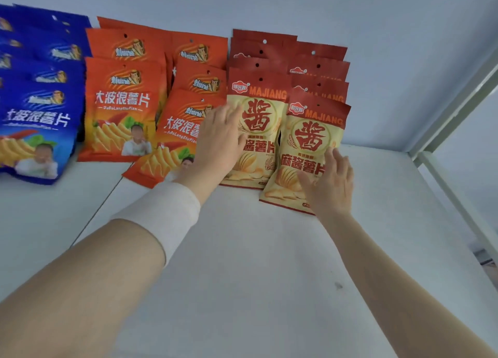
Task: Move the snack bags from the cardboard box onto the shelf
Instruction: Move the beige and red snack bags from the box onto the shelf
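Shelf (269, 263) white, wall (390, 61) pale grey; left grip (219, 142), right grip (330, 185) spread flat on bags (310, 133).

blue bags (40, 115): cut by left edge | rear red bags (318, 66): mostly behind front ones | front red bag (310, 142): lower corner under right hand (330, 187)

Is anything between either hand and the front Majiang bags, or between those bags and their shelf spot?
Nothing visible does. The left hand touches the left front Majiang bag, the right hand the right front Majiang bag, and both bags already sit on the shelf.
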`<state>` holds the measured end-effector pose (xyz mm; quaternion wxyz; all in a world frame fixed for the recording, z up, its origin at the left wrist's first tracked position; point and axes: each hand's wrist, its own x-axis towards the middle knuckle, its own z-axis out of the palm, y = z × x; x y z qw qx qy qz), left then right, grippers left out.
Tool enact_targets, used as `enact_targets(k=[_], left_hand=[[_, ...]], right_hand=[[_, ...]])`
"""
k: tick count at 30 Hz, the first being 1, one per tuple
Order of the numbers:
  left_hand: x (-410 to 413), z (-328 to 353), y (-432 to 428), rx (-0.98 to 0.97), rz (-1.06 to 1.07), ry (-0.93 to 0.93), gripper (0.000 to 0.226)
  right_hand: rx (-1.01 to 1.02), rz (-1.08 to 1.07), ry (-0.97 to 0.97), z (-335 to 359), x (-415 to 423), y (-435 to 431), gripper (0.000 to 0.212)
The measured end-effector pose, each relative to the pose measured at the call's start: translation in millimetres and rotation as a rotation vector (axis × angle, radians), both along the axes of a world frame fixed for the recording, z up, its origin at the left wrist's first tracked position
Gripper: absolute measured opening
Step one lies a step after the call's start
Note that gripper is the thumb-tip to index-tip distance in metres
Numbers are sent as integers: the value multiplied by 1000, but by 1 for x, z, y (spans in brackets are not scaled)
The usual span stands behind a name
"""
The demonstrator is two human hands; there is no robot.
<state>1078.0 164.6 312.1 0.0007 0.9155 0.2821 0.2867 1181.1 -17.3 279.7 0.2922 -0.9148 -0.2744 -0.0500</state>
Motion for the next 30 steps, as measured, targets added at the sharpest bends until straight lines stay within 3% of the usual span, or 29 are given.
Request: enact_targets(k=[5, 8, 14, 22, 30], left_hand=[[-91, 5, -52, 163, 15, 358, 40], [-165, 3, -80, 213, 101, 519, 42], [-323, 4, -114, 118, 352, 767, 30], [-573, -14, -132, -47, 675, 819, 29], [-856, -95, -172, -338, 985, 759, 30]], right_hand=[[-198, 363, -193, 9, -75, -13, 51], [-286, 534, -312, 7, -129, -23, 50], [-402, 783, -395, 8, -256, -12, 50], [-419, 1100, -594, -6, -476, 38, 42], [-514, 1441, -673, -75, -736, 75, 35]])
